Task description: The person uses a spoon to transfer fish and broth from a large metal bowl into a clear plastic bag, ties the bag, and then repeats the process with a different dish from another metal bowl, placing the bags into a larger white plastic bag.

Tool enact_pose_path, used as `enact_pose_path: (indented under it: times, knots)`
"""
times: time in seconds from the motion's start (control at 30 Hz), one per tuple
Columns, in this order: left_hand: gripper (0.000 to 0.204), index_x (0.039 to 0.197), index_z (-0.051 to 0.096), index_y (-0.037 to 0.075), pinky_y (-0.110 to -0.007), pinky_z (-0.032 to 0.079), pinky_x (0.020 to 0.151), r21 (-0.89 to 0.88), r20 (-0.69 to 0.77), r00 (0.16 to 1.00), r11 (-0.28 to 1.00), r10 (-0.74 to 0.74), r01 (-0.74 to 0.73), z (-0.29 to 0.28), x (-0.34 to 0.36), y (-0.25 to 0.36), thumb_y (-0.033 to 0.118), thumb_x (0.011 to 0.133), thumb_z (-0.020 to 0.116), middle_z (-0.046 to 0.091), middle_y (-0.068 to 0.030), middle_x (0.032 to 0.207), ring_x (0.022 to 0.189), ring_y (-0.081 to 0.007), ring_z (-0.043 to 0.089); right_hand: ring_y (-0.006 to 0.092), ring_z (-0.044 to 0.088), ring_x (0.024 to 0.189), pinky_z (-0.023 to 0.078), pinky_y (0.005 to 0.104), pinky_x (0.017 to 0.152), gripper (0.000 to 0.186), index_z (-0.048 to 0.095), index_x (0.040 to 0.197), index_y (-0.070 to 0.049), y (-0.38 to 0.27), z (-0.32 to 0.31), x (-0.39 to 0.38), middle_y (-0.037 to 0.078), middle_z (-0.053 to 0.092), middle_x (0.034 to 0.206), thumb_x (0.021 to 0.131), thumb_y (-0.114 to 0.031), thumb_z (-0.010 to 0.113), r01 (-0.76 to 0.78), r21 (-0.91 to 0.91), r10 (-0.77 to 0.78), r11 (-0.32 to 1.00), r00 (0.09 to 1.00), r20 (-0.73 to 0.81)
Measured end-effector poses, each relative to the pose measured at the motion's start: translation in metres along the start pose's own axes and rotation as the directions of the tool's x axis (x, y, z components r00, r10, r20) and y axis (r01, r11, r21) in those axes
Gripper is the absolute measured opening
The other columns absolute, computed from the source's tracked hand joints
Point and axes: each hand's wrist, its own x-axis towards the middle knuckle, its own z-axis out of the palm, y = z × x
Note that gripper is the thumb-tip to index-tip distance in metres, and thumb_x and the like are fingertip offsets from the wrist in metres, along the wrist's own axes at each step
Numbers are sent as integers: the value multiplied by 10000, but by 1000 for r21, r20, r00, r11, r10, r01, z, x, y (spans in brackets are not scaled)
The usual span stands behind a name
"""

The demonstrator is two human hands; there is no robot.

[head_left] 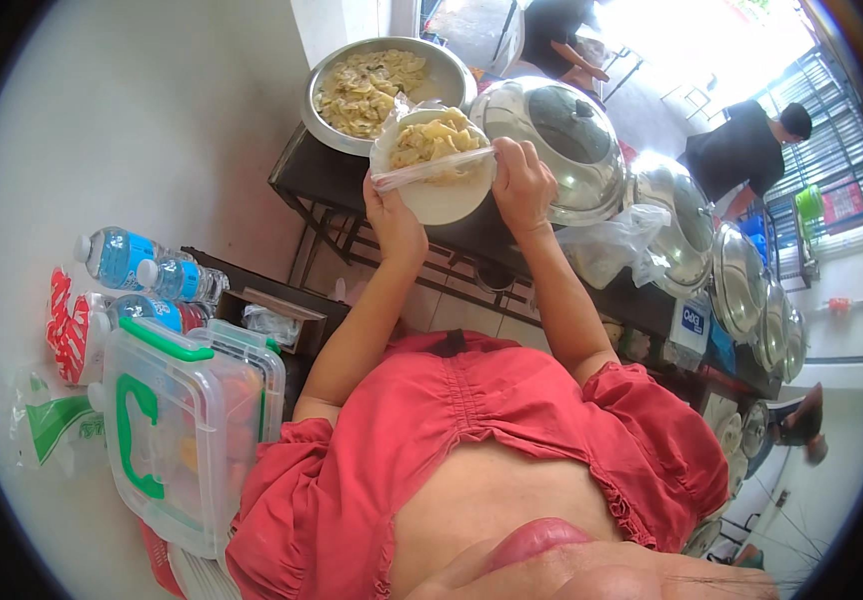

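A white plate (pixel 449 206) of pale yellow, noodle-like food (pixel 436 137) is held up in front of me. Clear thin plastic (pixel 437 168) stretches across it in a gathered band, and more of it sticks up at the far left rim. My left hand (pixel 397 228) is closed at the plate's left edge, thumb by the plastic; its other fingers are hidden beneath. At the right edge, the closed fingers of my right hand (pixel 524 185) pinch the plastic's end. Just beyond stands a large metal bowl (pixel 314 112) with similar food.
Domed metal chafing dishes (pixel 592 185) line the dark table (pixel 297 170) to the right. A crumpled clear bag (pixel 612 245) lies before them. At my left are water bottles (pixel 117 258) and a green-clipped clear container (pixel 167 400). People in dark clothes (pixel 737 150) are farther off.
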Motion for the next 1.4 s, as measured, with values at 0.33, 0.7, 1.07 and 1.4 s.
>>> enact_pose_path:
  times: [0.33,0.7,1.07,1.4]
  knots:
    - [445,1388,433,-18,-310,411,1015,342,253,967,937,-20,-70,-36,-49,-5,240,1026,460,554,-116,1314,1183,-172,532,253,618,687,483,366,615,201,658,877,-166,45,-50,10,30,574,746,733,-33,616,219,214,-260,952,946,190]
    - [423,1275,504,-40,-292,440,934,586,10,991,804,-131,101,-66,-78,-77,281,1000,528,590,-106,1202,1077,-164,557,270,643,799,493,345,754,223,607,1004,4,46,-33,-68,172,660,868,891,-176,541,-824,427,335,373,549,766]
    - [414,1289,439,-23,-382,423,951,487,-211,966,841,-150,237,-13,-74,-135,289,1018,419,499,-216,1231,1108,-313,532,385,633,891,487,463,791,249,666,970,-56,41,-33,-66,185,674,918,840,-268,644,-264,185,43,946,672,739]
    - [426,1196,584,22,-366,462,879,954,259,964,170,-64,-246,-22,-38,-105,269,857,652,559,-214,1082,979,-305,573,268,661,768,507,348,743,167,713,896,-24,64,-53,-44,145,679,798,799,-25,577,-513,450,172,730,776,607]
